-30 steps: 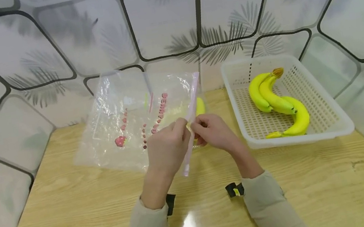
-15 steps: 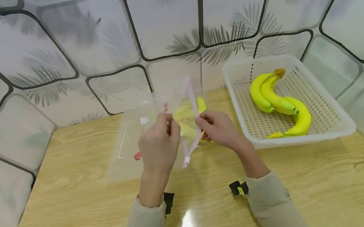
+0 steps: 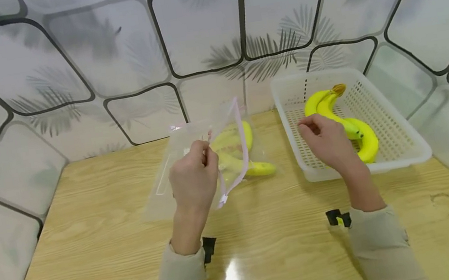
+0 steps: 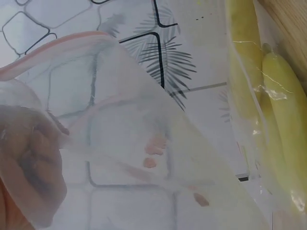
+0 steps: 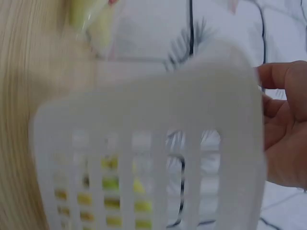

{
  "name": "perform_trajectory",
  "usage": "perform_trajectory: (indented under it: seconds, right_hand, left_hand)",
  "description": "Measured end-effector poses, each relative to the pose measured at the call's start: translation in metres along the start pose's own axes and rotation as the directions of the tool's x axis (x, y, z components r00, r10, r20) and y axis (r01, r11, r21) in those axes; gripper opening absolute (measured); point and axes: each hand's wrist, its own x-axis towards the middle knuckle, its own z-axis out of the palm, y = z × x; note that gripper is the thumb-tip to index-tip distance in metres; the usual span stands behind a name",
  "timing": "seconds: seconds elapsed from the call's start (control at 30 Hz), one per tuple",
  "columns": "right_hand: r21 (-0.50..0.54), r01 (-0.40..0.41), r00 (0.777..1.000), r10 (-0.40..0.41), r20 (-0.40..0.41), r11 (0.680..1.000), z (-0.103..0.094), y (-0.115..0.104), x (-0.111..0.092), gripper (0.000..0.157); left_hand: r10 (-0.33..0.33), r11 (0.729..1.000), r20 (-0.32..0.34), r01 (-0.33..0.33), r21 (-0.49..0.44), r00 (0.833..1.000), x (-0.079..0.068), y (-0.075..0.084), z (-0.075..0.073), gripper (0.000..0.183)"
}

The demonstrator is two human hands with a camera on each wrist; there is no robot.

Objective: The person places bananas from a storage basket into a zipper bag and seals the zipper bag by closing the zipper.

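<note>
My left hand (image 3: 193,179) pinches the upper edge of a clear zip bag (image 3: 160,182), whose mouth with a pale pink zip strip (image 3: 241,132) gapes toward the right. Yellow bananas (image 3: 261,168) lie inside the bag on the table. In the left wrist view the left hand (image 4: 31,167) shows through the film. My right hand (image 3: 328,140) is over the left side of a white plastic basket (image 3: 387,165), fingers loosely bent, holding nothing. Below and beyond it are more bananas (image 3: 369,139) in the basket, partly hidden by the hand.
The wooden table (image 3: 95,268) carries both bag and basket. A patterned cloth wall (image 3: 202,26) rises close behind them and on both sides. The basket's slotted wall (image 5: 144,103) fills much of the right wrist view.
My right hand has let go of the bag's strip and moved right, over the basket. The bag came down from the left and its mouth has opened; my left hand keeps its grip.
</note>
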Motion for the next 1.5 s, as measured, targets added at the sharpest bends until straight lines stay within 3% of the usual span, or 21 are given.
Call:
perform_trajectory:
  seconds: [0.07, 0.13, 0.27, 0.33, 0.4, 0.47, 0.53, 0.57, 0.67, 0.77, 0.93, 1.2, 1.27, 1.33, 1.5]
  right_hand:
    - [-0.071, -0.046, 0.998, 0.048, 0.029, 0.996, -0.012, 0.013, 0.003, 0.044]
    - [-0.165, -0.089, 0.989, 0.108, 0.106, 0.982, -0.02, 0.026, 0.007, 0.05]
    - [-0.358, -0.101, 0.93, 0.216, 0.297, 0.928, -0.026, 0.049, 0.013, 0.059]
    - [-0.395, -0.088, 0.9, 0.243, 0.361, 0.914, -0.024, 0.056, 0.015, 0.062]
    - [-0.401, -0.081, 0.885, 0.251, 0.392, 0.912, -0.022, 0.059, 0.016, 0.063]
    - [-0.407, -0.086, 0.884, 0.258, 0.391, 0.909, -0.02, 0.06, 0.016, 0.065]
    - [-0.425, -0.094, 0.888, 0.269, 0.373, 0.9, -0.02, 0.059, 0.017, 0.066]
    - [-0.434, -0.1, 0.892, 0.274, 0.359, 0.895, -0.021, 0.058, 0.017, 0.066]
    - [-0.452, -0.126, 0.897, 0.296, 0.329, 0.883, -0.024, 0.058, 0.018, 0.069]
    - [-0.45, -0.145, 0.894, 0.311, 0.321, 0.881, -0.028, 0.06, 0.017, 0.07]
    - [-0.43, -0.153, 0.878, 0.322, 0.354, 0.89, -0.034, 0.063, 0.015, 0.072]
    - [-0.41, -0.122, 0.858, 0.304, 0.414, 0.904, -0.03, 0.065, 0.016, 0.07]
    - [-0.423, -0.106, 0.864, 0.294, 0.408, 0.9, -0.03, 0.065, 0.016, 0.069]
    - [-0.418, -0.109, 0.886, 0.279, 0.37, 0.902, -0.03, 0.065, 0.017, 0.066]
    - [-0.384, -0.181, 0.956, 0.254, 0.148, 0.905, -0.034, 0.065, 0.016, 0.055]
  left_hand:
    - [-0.005, 1.0, 0.002, 0.005, -0.009, 1.0, 0.002, 0.003, -0.003, 0.009]
    - [-0.017, 1.0, -0.014, 0.017, -0.01, 1.0, 0.004, 0.004, -0.006, 0.011]
    - [-0.023, 0.998, -0.112, 0.03, 0.058, 0.993, 0.007, 0.008, -0.02, 0.014]
    - [-0.02, 0.993, -0.161, 0.038, 0.11, 0.987, 0.008, 0.009, -0.027, 0.015]
    - [-0.027, 0.987, -0.166, 0.052, 0.149, 0.986, 0.007, 0.009, -0.033, 0.014]
    - [-0.058, 0.982, -0.106, 0.075, 0.174, 0.993, 0.007, 0.008, -0.035, 0.013]
    - [-0.114, 0.977, 0.017, 0.109, 0.181, 0.993, 0.006, 0.006, -0.032, 0.01]
    - [-0.155, 0.975, 0.091, 0.137, 0.175, 0.984, 0.005, 0.006, -0.029, 0.009]
    - [-0.254, 0.965, 0.281, 0.223, 0.138, 0.925, 0.003, 0.003, -0.02, 0.007]
    - [-0.305, 0.951, 0.384, 0.298, 0.079, 0.872, 0.001, 0.002, -0.014, 0.007]
    - [-0.32, 0.935, 0.45, 0.355, 0.006, 0.834, 0.001, 0.001, -0.009, 0.009]
    - [-0.334, 0.92, 0.477, 0.392, -0.025, 0.813, 0.001, -0.003, -0.006, 0.01]
    - [-0.337, 0.915, 0.49, 0.401, -0.029, 0.804, 0.001, -0.004, -0.005, 0.01]
    - [-0.333, 0.916, 0.496, 0.401, -0.033, 0.802, 0.0, -0.004, -0.005, 0.011]
    - [-0.318, 0.924, 0.493, 0.381, -0.03, 0.81, -0.001, -0.005, -0.004, 0.011]
